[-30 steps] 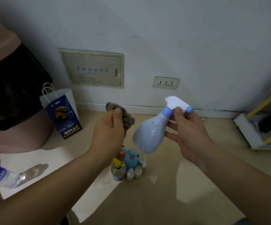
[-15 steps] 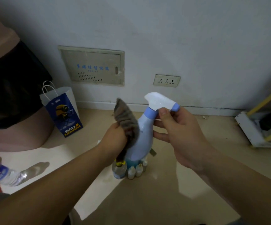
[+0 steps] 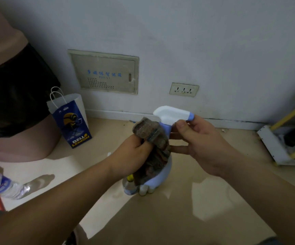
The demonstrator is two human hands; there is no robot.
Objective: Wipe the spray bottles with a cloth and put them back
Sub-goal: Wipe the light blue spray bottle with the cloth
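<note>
Here the spray bottle (image 3: 162, 171) stands upright, nozzle pointing right.

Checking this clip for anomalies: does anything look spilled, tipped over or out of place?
One thing: a clear plastic water bottle with a blue label lies on its side on the tan floor at far left, apart from the small bottles clustered upright. No spill shows.

Cloth (image 3: 152, 147) now higher on bottle (image 3: 162, 171)
</note>
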